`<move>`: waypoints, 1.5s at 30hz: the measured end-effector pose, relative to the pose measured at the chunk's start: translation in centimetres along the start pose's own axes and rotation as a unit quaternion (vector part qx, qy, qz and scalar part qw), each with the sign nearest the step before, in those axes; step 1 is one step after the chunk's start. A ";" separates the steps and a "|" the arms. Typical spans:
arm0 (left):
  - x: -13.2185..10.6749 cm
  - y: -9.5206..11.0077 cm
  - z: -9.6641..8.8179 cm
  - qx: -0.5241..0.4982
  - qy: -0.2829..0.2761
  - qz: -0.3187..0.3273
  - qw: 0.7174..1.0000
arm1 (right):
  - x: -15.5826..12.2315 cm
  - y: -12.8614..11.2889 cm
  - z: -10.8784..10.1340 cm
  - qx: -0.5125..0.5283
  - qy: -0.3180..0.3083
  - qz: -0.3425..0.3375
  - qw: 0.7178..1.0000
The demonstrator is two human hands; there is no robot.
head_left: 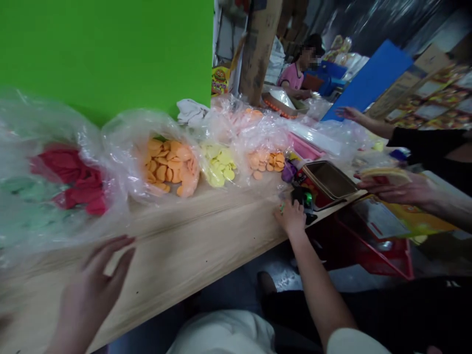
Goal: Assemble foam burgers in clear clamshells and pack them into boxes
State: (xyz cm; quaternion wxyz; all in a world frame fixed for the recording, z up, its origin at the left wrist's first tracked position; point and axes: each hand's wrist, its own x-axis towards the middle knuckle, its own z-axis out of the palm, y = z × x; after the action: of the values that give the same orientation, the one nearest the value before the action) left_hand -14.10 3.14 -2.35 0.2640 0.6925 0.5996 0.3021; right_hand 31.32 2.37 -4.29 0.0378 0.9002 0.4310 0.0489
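Observation:
My left hand (94,285) hovers over the wooden table (184,246) with fingers stretched out, close to a clear plastic bag holding red pieces (73,179). My right hand (293,219) reaches far across to the table's right end and rests by a small scale (320,189) with a metal pan; its fingers are curled near a dark object with a green light (304,197). What the fingers hold, if anything, is hidden. Bags of orange discs (167,167), yellow discs (221,167) and more orange discs (267,161) lie along the table.
A green board (110,49) stands behind the bags. Another person's hands (398,189) hold a flat packet at the right, above a red basket (376,250). A seated person in pink (295,73) is at the back, beside a blue board (372,73).

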 end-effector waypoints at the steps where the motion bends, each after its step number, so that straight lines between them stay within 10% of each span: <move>1: -0.2 0.3 1.4 0.005 0.006 -0.009 1.000 | 0.6 0.4 -0.1 -0.001 0.001 -0.005 1.000; 8: -2.0 5.2 11.3 -0.165 -0.257 -0.010 0.952 | 9.8 2.1 -1.9 -0.032 -0.021 -0.078 0.996; 15: -3.4 5.5 12.5 -0.212 -0.282 -0.054 0.934 | 13.7 -0.1 -0.9 -0.012 -0.135 -0.183 0.974; 25: -2.0 5.9 14.3 -0.463 -0.271 -0.360 0.763 | 3.3 -8.0 0.8 0.177 -0.211 -0.380 0.883; 31: -2.0 4.7 13.5 -0.486 -0.113 -0.392 0.773 | -1.6 -11.7 0.9 0.265 -0.103 -0.433 0.855; 37: -2.1 4.0 12.5 -0.505 -0.125 -0.387 0.761 | -6.4 -12.2 -0.1 0.339 -0.049 -0.496 0.798; 45: -2.6 2.9 13.0 -0.538 -0.121 -0.370 0.748 | -13.6 -13.3 0.7 0.229 0.011 -0.568 0.791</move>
State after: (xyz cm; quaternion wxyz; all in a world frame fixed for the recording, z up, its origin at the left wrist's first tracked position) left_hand -2.90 0.07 -9.32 0.7538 0.1911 0.5103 0.3672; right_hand 12.66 0.06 -7.20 -0.1538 0.4751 0.8634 -0.0714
